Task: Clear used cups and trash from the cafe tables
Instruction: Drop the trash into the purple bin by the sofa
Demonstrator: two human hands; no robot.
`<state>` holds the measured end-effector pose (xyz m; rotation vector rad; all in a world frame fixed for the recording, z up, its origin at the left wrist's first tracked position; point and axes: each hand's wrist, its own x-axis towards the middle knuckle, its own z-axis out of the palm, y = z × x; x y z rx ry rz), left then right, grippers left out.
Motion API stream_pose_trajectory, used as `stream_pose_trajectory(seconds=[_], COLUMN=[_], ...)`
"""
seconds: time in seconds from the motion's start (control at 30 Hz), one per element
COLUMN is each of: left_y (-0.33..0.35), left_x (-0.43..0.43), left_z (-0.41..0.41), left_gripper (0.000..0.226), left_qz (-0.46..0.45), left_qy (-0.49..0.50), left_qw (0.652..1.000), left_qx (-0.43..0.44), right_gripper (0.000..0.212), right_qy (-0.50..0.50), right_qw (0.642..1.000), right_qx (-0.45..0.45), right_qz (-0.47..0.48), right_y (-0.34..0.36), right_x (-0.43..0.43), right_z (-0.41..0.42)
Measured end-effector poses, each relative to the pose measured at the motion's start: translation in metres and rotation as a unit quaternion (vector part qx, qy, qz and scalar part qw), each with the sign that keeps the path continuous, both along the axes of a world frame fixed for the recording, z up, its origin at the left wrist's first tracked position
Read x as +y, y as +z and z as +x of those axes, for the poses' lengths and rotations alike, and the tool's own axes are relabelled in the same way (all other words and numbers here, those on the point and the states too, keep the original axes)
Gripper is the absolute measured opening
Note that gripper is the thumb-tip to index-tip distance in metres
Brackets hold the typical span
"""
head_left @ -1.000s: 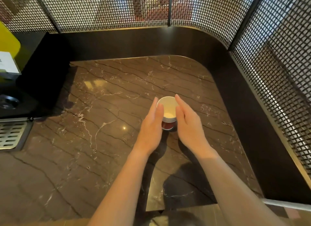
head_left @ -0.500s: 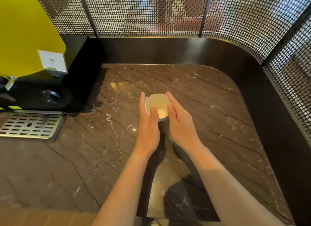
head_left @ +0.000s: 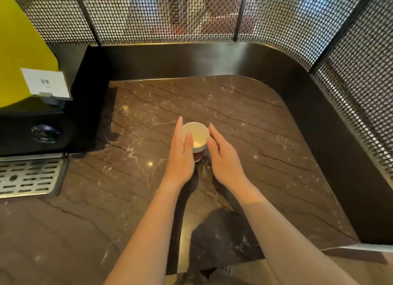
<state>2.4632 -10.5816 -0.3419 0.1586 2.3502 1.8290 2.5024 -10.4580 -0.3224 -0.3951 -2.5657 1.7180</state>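
A paper cup (head_left: 196, 136), white inside with a dark red outer wall, stands upright on the brown marble counter (head_left: 244, 136). A little pale liquid shows at its bottom. My left hand (head_left: 180, 153) lies flat against the cup's left side, fingers straight. Against the right side is my right hand (head_left: 223, 155), fingers straight and slightly spread. Both palms flank the cup; whether they press it I cannot tell.
A black and yellow drink dispenser (head_left: 27, 97) with a white label stands at the left, above a metal drip grate (head_left: 27, 176). A dark raised wall (head_left: 319, 123) topped by metal mesh (head_left: 350, 61) rings the counter's back and right side.
The view has swung left, bringing the dispenser and grate into sight. Both hands stay flat on either side of the cup.
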Motion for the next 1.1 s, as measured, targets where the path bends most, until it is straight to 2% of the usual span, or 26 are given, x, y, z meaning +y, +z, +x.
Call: stream_pose_trajectory(seconds=[0.13, 0.27, 0.3, 0.37, 0.47, 0.57, 0.63, 0.77, 0.9, 1.1], left_y=[0.003, 0.025, 0.038, 0.070, 0.121, 0.162, 0.183, 0.204, 0.211, 0.226], left_x=[0.000, 0.011, 0.018, 0.040, 0.080, 0.122, 0.151, 0.220, 0.303, 0.408], left_z=[-0.007, 0.010, 0.020, 0.044, 0.088, 0.141, 0.184, 0.281, 0.368, 0.460], left_gripper=[0.058, 0.078, 0.077, 0.065, 0.062, 0.073, 0.073, 0.072, 0.064, 0.070], left_qz=[-0.005, -0.042, -0.024, 0.061, 0.184, 0.248, 0.292, 0.342, 0.353, 0.373], left_qy=[-0.013, 0.122, 0.151, 0.150, 0.046, -0.065, -0.108, -0.204, -0.314, -0.399], left_qw=[1.000, 0.991, 0.986, 0.976, 0.948, 0.908, 0.890, 0.854, 0.823, 0.792], left_qx=[-0.006, 0.042, 0.069, 0.143, 0.257, 0.330, 0.333, 0.335, 0.315, 0.273], right_gripper=[0.055, 0.061, 0.064, 0.063, 0.052, 0.067, 0.077, 0.081, 0.077, 0.077], right_qy=[-0.049, -0.068, -0.077, -0.096, -0.111, -0.115, -0.114, -0.140, -0.222, -0.304], right_qw=[0.998, 0.993, 0.989, 0.977, 0.954, 0.923, 0.904, 0.868, 0.848, 0.813], right_qx=[0.020, 0.084, 0.114, 0.178, 0.271, 0.363, 0.407, 0.473, 0.481, 0.490], right_qz=[-0.027, -0.053, -0.056, -0.068, -0.067, -0.062, -0.056, -0.062, 0.014, 0.085], right_y=[0.018, 0.056, 0.067, 0.086, 0.112, 0.140, 0.152, 0.167, 0.177, 0.185], right_x=[0.009, 0.030, 0.037, 0.054, 0.081, 0.111, 0.135, 0.194, 0.266, 0.358], right_z=[0.021, 0.052, 0.063, 0.087, 0.128, 0.185, 0.230, 0.331, 0.436, 0.547])
